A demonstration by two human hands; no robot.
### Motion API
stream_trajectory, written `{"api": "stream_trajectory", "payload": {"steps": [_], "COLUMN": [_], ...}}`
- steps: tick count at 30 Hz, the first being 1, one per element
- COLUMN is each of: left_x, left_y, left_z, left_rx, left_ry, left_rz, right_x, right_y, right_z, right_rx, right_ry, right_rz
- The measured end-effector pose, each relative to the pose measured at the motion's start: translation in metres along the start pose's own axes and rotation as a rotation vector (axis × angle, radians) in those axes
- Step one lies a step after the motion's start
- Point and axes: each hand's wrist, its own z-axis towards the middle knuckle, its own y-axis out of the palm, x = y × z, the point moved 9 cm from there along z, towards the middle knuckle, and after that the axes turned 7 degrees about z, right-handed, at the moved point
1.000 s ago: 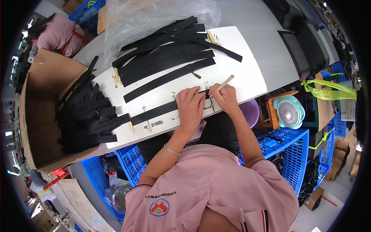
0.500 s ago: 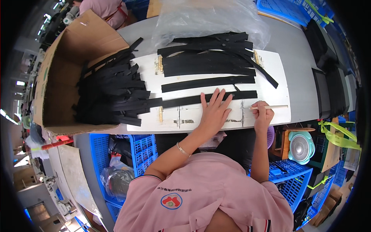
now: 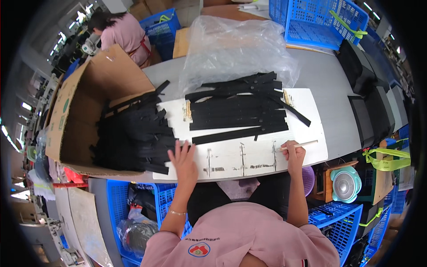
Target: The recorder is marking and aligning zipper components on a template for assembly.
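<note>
My left hand [image 3: 183, 161] is spread flat at the left end of a white board [image 3: 249, 158], fingertips almost touching the black strips [image 3: 133, 138] that spill out of a tipped cardboard box [image 3: 84, 107]. It holds nothing. My right hand [image 3: 293, 153] rests on the board's right part and grips a thin wooden stick [image 3: 304, 144] that points right. A row of black strips [image 3: 240, 115] lies side by side across the upper half of the board.
A crumpled clear plastic bag [image 3: 235, 46] lies behind the board on the grey table [image 3: 329, 84]. Blue crates [image 3: 324, 18] stand at the back and under the table. Black pieces [image 3: 369, 107] lie at the right. Another person [image 3: 122, 33] works at the far left.
My left hand has slid from the middle of the board to its left end, toward the box of strips. The right hand stays at the right with the stick. My view shifted left.
</note>
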Motion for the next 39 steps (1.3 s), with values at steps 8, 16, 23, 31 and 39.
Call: {"api": "stream_trajectory", "payload": {"steps": [8,16,23,31,39], "left_x": [-0.042,-0.018,-0.057,0.061,0.205], "left_y": [-0.015,-0.008,-0.030,-0.013,0.046], "left_z": [0.009,0.010,0.004,0.044,0.039], "left_rx": [0.071,0.093,0.003,0.185,0.075], "left_ry": [-0.089,-0.072,-0.104,0.102,0.342], "left_rz": [0.112,0.036,0.184,-0.266,-0.558], "right_x": [0.004,-0.015,-0.021,-0.012,-0.034], "right_y": [0.003,0.024,0.025,0.026,0.052], "right_z": [-0.001,-0.006,-0.005,-0.004,-0.018], "right_rx": [-0.040,-0.128,-0.154,-0.213,-0.329], "right_ry": [0.002,-0.095,-0.136,-0.176,-0.486], "right_rz": [-0.037,-0.155,-0.226,-0.250,-0.709]}}
